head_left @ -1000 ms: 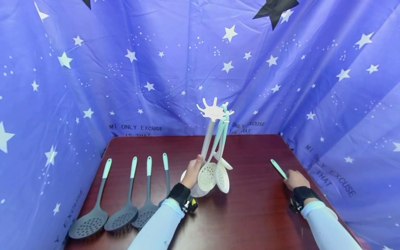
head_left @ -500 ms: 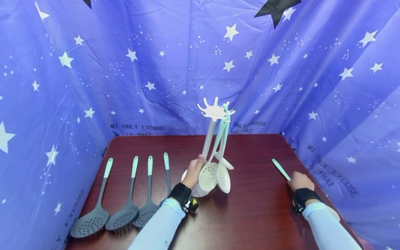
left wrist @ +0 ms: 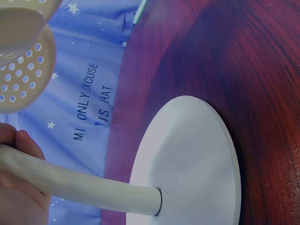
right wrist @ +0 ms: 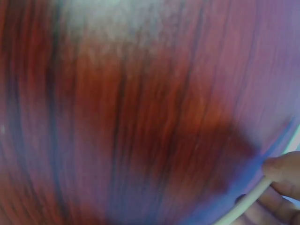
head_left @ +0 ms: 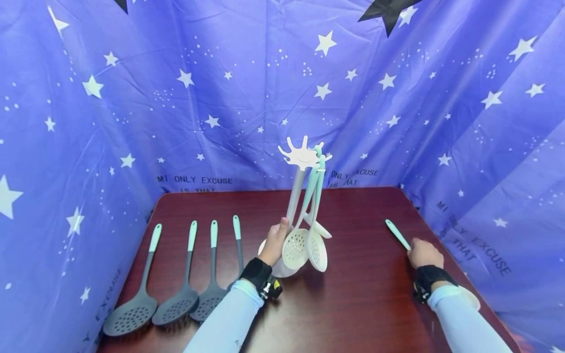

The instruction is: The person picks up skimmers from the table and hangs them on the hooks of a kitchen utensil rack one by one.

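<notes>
My left hand [head_left: 274, 242] grips the pale post [left wrist: 84, 187] of a white utensil stand, low down above its round base [left wrist: 187, 154]. Spread hooks [head_left: 302, 156] crown the stand. From them hang cream slotted spoons [head_left: 295, 249] with mint handles, and another pale utensil shows behind. Out at the right, my right hand [head_left: 425, 253] holds a kitchen utensil with a mint handle [head_left: 397, 234]. In the right wrist view, thumb and fingers pinch its pale shaft [right wrist: 246, 201]. A pale rounded edge [head_left: 471, 298] shows past the right forearm; the utensil's head is mostly hidden.
Several dark grey slotted turners with mint handles lie in a row on the left of the reddish-brown table [head_left: 353, 314], one skimmer [head_left: 131, 316] outermost. The left forearm partly covers the rightmost. A blue starry curtain [head_left: 247, 98] surrounds the table's back and sides.
The right hand has shifted slightly to the right with the utensil, whose handle end now lies a little farther away. My left hand keeps its hold on the post.
</notes>
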`<control>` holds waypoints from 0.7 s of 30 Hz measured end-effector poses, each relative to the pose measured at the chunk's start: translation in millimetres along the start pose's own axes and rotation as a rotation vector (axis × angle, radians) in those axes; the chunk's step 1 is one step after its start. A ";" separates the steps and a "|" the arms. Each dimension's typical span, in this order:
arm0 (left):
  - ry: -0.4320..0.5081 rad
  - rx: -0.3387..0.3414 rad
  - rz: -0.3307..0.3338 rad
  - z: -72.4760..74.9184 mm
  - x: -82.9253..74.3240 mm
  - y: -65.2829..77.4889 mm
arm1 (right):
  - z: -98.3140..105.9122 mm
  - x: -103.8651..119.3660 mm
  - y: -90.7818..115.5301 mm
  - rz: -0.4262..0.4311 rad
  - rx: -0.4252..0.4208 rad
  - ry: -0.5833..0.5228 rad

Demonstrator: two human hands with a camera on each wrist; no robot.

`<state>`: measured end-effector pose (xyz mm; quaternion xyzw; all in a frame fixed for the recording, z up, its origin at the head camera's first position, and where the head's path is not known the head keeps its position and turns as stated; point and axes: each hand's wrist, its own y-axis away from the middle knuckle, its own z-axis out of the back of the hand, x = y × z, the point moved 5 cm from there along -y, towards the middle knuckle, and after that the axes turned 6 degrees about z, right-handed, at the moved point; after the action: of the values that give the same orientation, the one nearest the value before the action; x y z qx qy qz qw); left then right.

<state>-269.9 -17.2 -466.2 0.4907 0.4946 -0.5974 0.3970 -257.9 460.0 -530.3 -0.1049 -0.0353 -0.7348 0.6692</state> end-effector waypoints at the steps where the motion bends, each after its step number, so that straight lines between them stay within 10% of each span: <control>1: 0.003 0.002 0.000 0.3 -3.6 1.5 | 0.3 3.3 -0.5 0.018 -0.031 -0.002; 21: -0.015 0.003 -0.021 0.0 -5.2 1.3 | 21.1 102.4 -26.3 0.267 -0.377 -0.122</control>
<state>-267.5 -17.5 -461.3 0.4817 0.4958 -0.6061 0.3934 -290.1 366.9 -486.7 -0.2758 0.0762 -0.6258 0.7256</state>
